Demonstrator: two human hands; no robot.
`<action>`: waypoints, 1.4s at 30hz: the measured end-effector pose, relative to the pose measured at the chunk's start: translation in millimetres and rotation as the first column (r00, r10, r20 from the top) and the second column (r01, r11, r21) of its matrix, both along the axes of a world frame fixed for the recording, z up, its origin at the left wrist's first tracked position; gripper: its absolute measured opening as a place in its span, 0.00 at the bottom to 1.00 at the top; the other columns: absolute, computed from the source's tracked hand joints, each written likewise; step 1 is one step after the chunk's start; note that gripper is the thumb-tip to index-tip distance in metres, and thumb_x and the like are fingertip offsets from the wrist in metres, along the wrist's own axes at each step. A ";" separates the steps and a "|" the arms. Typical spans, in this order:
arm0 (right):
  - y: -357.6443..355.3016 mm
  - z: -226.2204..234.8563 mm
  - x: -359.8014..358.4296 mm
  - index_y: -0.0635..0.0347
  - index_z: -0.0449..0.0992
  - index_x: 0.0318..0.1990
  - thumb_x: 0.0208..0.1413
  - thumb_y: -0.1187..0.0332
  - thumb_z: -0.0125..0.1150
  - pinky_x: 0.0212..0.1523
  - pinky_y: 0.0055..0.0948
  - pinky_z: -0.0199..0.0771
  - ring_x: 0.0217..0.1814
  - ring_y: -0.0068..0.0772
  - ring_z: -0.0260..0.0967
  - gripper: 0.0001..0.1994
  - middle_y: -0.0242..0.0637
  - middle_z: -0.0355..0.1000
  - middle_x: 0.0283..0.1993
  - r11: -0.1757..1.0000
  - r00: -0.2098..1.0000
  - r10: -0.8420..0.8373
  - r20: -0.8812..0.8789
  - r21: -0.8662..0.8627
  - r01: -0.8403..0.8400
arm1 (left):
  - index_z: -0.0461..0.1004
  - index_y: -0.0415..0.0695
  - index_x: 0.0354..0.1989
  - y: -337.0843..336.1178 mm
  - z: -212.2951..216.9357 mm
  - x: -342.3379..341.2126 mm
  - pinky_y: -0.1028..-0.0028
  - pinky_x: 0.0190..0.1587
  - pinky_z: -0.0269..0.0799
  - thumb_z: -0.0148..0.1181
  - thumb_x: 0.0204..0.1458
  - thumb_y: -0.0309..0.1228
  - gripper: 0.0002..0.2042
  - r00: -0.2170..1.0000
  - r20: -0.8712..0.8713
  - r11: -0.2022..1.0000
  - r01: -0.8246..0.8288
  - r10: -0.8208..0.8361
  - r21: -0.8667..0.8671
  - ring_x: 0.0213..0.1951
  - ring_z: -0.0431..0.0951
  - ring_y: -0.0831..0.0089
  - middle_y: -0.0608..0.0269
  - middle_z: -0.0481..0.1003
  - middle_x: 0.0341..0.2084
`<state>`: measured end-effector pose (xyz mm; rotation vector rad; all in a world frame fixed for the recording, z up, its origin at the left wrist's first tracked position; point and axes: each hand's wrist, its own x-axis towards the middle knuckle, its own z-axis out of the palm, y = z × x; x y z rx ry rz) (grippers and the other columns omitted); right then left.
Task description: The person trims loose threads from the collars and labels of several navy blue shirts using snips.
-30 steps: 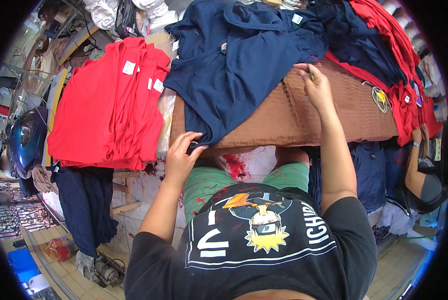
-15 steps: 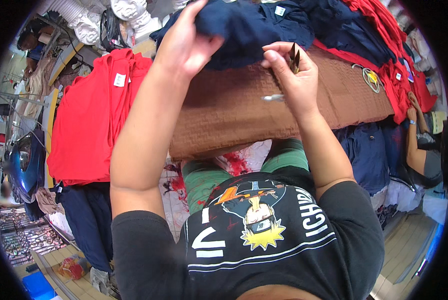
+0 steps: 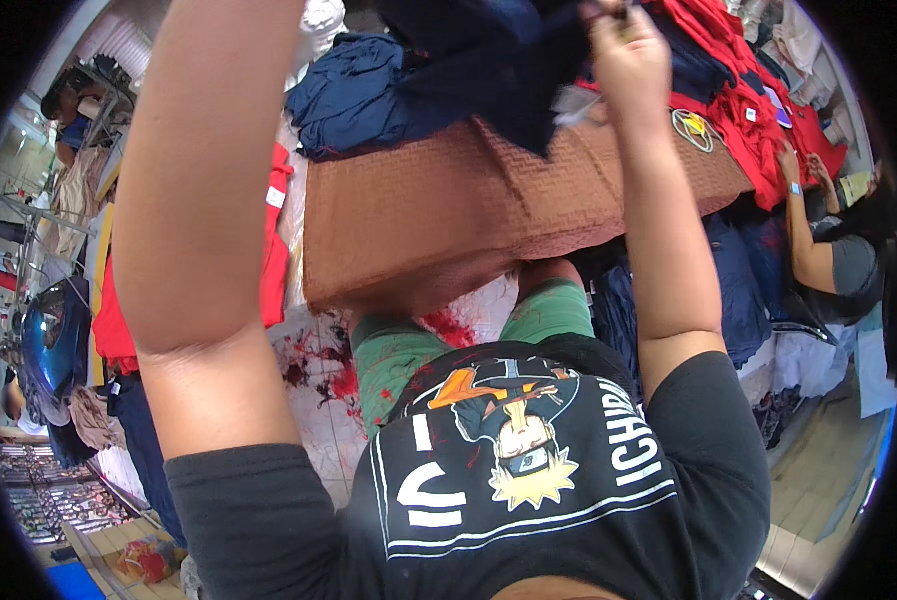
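My right hand (image 3: 630, 48) is raised near the top of the picture, its fingers closed at the edge of a dark navy garment (image 3: 508, 70). A small dark, brassy pointed tool, seemingly thread snips, is tucked in that hand, mostly hidden. The garment hangs in the air, blurred, with one corner dipping over the brown quilted cloth (image 3: 408, 220) that covers the table. My left forearm (image 3: 208, 180) runs up past the upper edge, so the left hand is out of the picture. Beneath and left of the lifted garment lies a crumpled navy garment (image 3: 343, 95).
Red garments (image 3: 278, 220) hang left of the table, and more red cloth (image 3: 748, 115) is heaped at the far right. A pale cord with a yellow piece (image 3: 693, 130) lies on the brown cloth. Another person's arm (image 3: 800, 225) reaches in from the right. Red and dark scraps litter the floor (image 3: 333, 370).
Both arms have moved up and apart. The left hand has left the picture. My right hand now grips the navy garment, which has been lifted and spread in the air.
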<state>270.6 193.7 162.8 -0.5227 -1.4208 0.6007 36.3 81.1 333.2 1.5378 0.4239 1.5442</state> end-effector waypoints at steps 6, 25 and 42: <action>-80.6 76.0 9.8 0.64 0.75 0.38 0.55 0.67 0.63 0.30 0.23 0.66 0.26 0.25 0.65 0.10 0.35 0.71 0.26 0.819 0.851 -0.436 0.292 0.520 0.241 | 0.70 0.41 0.44 -54.5 25.2 -70.8 0.67 0.46 0.74 0.47 0.61 0.37 0.12 0.761 -0.323 0.826 -0.518 0.563 0.220 0.40 0.75 0.69 0.59 0.76 0.37; -80.3 -47.3 94.8 0.59 0.77 0.35 0.54 0.62 0.66 0.31 0.15 0.67 0.29 0.12 0.68 0.10 0.21 0.73 0.28 0.675 0.869 0.375 0.323 -0.738 -0.017 | 0.73 0.41 0.49 149.7 -73.8 -16.6 0.69 0.45 0.70 0.54 0.57 0.39 0.17 0.445 -0.728 0.804 -0.542 0.522 0.245 0.40 0.75 0.70 0.57 0.77 0.38; -18.8 -165.1 135.2 0.65 0.77 0.40 0.57 0.68 0.63 0.36 0.18 0.69 0.34 0.16 0.69 0.09 0.27 0.74 0.31 0.732 0.946 0.080 0.313 -0.663 0.158 | 0.81 0.49 0.40 60.4 -349.8 131.1 0.66 0.53 0.68 0.66 0.46 0.37 0.12 0.342 -0.808 0.856 -0.383 0.480 0.347 0.48 0.74 0.61 0.63 0.76 0.46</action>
